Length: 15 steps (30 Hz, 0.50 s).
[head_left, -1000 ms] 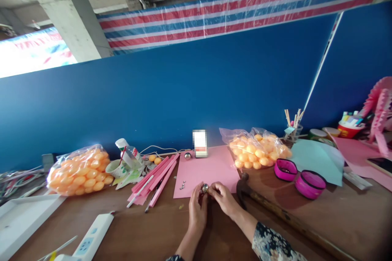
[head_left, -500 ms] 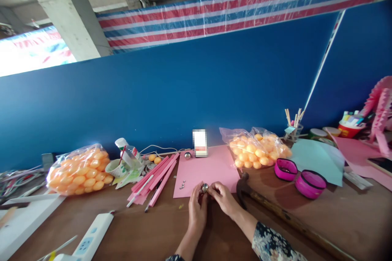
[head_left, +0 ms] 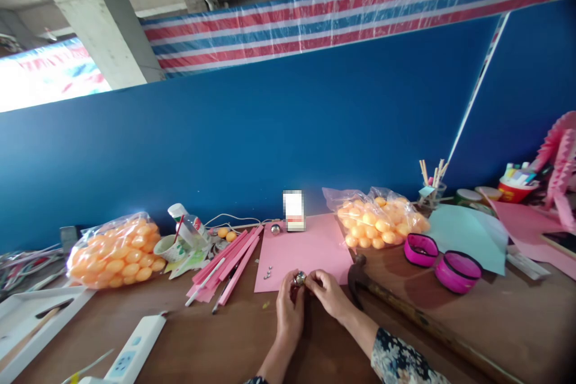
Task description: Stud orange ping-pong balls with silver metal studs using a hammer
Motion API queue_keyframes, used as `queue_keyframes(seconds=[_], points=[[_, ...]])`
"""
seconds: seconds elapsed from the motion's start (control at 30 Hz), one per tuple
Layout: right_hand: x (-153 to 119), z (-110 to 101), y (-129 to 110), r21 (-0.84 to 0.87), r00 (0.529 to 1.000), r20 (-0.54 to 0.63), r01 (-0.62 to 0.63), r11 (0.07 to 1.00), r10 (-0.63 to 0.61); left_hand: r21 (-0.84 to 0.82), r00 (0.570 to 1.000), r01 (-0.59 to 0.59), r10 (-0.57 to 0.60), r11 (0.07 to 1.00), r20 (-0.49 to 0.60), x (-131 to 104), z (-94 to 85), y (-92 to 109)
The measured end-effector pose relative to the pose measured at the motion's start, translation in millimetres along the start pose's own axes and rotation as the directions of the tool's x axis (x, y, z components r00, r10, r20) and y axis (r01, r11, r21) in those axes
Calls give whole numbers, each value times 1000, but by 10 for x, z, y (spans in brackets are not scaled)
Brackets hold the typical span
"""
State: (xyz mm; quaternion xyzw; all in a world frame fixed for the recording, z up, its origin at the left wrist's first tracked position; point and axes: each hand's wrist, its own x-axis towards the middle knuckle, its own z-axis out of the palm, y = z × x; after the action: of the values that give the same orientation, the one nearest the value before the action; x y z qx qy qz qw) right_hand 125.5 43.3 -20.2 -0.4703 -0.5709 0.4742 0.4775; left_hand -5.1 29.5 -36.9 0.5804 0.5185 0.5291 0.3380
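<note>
Between the fingertips of my left hand [head_left: 290, 306] sits a small shiny silver ball [head_left: 300, 278], its lower part covered by the fingers. My right hand [head_left: 330, 295] is pinched closed at the ball's right side; whatever lies between those fingertips is too small or hidden to make out. Both hands are over the near edge of a pink paper sheet [head_left: 310, 252]. Several tiny silver beads [head_left: 269, 273] lie on this sheet left of my hands. A second shiny silver ball [head_left: 275, 229] rests at its far left.
Right of my hands lies a hammer [head_left: 396, 299]; beyond it are magenta straps [head_left: 458, 273]. Bags of orange balls stand left [head_left: 119, 255] and right [head_left: 375, 222]. Pink paper strips [head_left: 231, 267], a power strip [head_left: 137, 345] and a white tray [head_left: 49, 327] lie left.
My hands and the silver ball have barely moved. The view has shifted very slightly, and more of the white tray's contents shows at the left.
</note>
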Motion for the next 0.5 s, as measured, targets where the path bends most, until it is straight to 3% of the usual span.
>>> queue_keyframes(seconds=[0.5], points=[[15,-24,-60,-75,999,-42,-17,997,14,50,1000,8,-8,999,1,-13,7,11]])
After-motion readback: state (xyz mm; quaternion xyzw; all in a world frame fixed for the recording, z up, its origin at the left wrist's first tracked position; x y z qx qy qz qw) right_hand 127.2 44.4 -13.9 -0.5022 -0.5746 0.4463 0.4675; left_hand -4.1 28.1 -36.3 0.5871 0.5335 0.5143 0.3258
